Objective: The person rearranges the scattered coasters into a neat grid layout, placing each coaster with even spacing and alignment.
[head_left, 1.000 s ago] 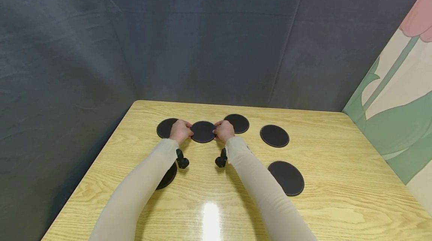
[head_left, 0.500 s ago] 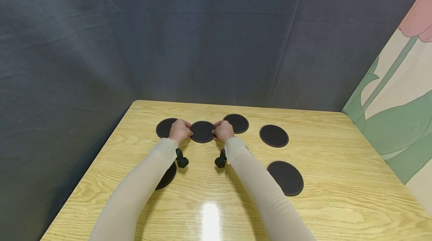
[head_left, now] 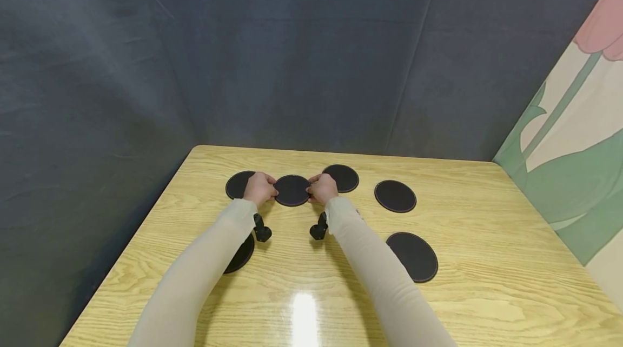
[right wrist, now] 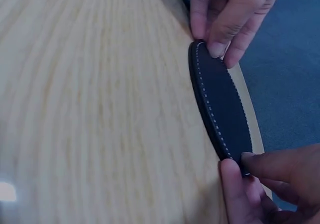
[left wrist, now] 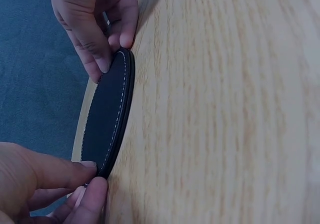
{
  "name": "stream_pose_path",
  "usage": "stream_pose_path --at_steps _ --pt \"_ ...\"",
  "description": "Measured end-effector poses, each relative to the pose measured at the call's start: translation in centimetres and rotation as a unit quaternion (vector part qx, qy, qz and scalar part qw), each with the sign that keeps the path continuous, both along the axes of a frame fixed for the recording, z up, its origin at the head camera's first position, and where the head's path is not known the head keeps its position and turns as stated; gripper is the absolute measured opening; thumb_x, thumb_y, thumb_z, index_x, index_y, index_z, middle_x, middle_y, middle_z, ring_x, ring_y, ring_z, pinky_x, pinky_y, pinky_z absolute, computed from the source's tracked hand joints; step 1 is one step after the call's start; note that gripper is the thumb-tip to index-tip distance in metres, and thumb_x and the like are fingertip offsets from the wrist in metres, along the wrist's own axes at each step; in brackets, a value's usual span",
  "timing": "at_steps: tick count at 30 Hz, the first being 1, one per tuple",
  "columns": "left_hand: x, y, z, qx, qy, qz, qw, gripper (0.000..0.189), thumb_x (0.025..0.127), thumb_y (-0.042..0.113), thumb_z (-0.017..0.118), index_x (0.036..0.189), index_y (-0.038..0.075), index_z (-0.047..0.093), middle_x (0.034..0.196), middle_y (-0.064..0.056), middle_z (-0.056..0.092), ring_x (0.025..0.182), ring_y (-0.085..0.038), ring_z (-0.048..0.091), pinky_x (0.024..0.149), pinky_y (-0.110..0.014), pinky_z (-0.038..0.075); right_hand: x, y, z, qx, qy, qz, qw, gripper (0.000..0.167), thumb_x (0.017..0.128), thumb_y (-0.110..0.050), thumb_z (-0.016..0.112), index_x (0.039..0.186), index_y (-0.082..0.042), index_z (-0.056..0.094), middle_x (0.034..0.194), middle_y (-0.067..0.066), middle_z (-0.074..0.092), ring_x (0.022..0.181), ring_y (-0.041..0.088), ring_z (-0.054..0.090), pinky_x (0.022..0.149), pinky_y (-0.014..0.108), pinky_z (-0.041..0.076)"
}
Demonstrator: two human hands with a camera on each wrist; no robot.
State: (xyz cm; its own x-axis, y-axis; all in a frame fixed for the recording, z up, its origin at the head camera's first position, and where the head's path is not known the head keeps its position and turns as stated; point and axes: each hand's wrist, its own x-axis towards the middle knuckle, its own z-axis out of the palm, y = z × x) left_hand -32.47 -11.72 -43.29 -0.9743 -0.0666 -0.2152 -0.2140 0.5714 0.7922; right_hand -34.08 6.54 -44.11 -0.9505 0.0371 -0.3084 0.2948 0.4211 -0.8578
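Observation:
A round black coaster (head_left: pixel 292 191) with pale stitching round its edge lies at the far middle of the wooden table, between my hands. My left hand (head_left: pixel 260 188) pinches its left edge, thumb on top and fingers at the side, as the left wrist view shows up close on the coaster (left wrist: pixel 106 114). On the opposite edge my right hand (head_left: pixel 322 189) pinches it the same way; in the right wrist view its thumb presses the near end of the coaster (right wrist: pixel 222 102). The coaster lies flat, close on the tabletop.
Other black coasters lie around: one partly behind my left hand (head_left: pixel 238 185), one behind my right hand (head_left: pixel 343 178), two at the right (head_left: pixel 395 196) (head_left: pixel 413 257), and one half hidden by my left sleeve (head_left: pixel 242 255). Dark cloth (head_left: pixel 311 66) hangs beyond the table (head_left: pixel 486 239).

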Motion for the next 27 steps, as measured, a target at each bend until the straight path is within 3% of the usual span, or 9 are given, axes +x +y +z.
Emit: stream_pose_path --at_steps 6,11,17,19,21,24,27 --pt "-0.2 0.1 0.0 0.0 -0.015 -0.002 0.9999 0.038 0.085 -0.005 0.068 0.122 0.0 0.065 0.12 -0.02 0.064 0.089 -0.025 0.071 0.072 -0.03 0.059 0.3 0.5 0.5 -0.015 -0.01 0.024 0.9995 0.034 0.091 0.0 0.064 0.124 -0.003 0.062 0.116 0.019 0.064 0.059 0.014 0.062 0.053 0.024 0.056" --pt "0.0 0.1 0.4 -0.012 -0.019 -0.008 0.9997 0.035 0.086 -0.003 0.067 0.121 -0.001 0.065 0.116 -0.019 0.066 0.078 -0.022 0.07 0.066 -0.029 0.059 0.9 0.9 1.4 -0.012 -0.003 0.068 0.9976 0.037 0.094 -0.004 0.06 0.131 -0.001 0.057 0.124 0.017 0.06 0.085 0.02 0.064 0.07 0.03 0.06" --pt "0.3 0.2 1.4 -0.027 -0.014 -0.019 0.9994 0.036 0.089 0.006 0.066 0.125 0.002 0.063 0.121 -0.016 0.064 0.059 -0.017 0.062 0.056 -0.026 0.05 1.3 1.5 2.6 -0.012 0.007 0.104 0.9945 0.038 0.097 -0.008 0.057 0.134 0.0 0.054 0.111 0.015 0.062 0.078 0.019 0.053 0.084 0.038 0.058" --pt "0.4 0.4 1.6 -0.032 -0.007 -0.028 0.9991 0.036 0.09 0.008 0.066 0.126 0.003 0.062 0.122 -0.015 0.064 0.054 -0.016 0.057 0.053 -0.025 0.046 1.4 1.9 3.1 -0.025 0.01 0.11 0.9935 0.039 0.097 -0.008 0.056 0.135 0.002 0.053 0.113 0.016 0.063 0.082 0.021 0.057 0.088 0.041 0.057" --pt "0.4 0.7 1.9 -0.028 0.004 -0.039 0.9988 0.036 0.091 0.01 0.066 0.126 0.003 0.062 0.121 -0.016 0.064 0.058 -0.016 0.057 0.056 -0.026 0.048 1.6 2.3 3.5 -0.043 0.009 0.116 0.9923 0.041 0.098 -0.009 0.055 0.137 0.002 0.051 0.121 0.018 0.061 0.096 0.026 0.062 0.092 0.043 0.055" --pt "0.4 1.4 2.1 0.001 0.02 -0.052 0.9984 0.039 0.091 0.011 0.066 0.129 0.003 0.06 0.124 -0.016 0.063 0.077 -0.023 0.065 0.071 -0.032 0.056 2.0 3.1 4.3 -0.071 0.009 0.125 0.9896 0.042 0.1 -0.01 0.052 0.14 0.001 0.048 0.136 0.019 0.053 0.119 0.034 0.055 0.098 0.046 0.051" --pt "0.4 2.5 2.4 0.033 0.039 -0.066 0.9965 0.042 0.092 0.012 0.065 0.132 0.002 0.057 0.124 -0.017 0.062 0.097 -0.031 0.066 0.084 -0.039 0.056 2.2 4.0 5.1 -0.094 0.002 0.126 0.9875 0.043 0.101 -0.014 0.05 0.142 -0.002 0.045 0.142 0.018 0.048 0.127 0.038 0.048 0.103 0.048 0.046"
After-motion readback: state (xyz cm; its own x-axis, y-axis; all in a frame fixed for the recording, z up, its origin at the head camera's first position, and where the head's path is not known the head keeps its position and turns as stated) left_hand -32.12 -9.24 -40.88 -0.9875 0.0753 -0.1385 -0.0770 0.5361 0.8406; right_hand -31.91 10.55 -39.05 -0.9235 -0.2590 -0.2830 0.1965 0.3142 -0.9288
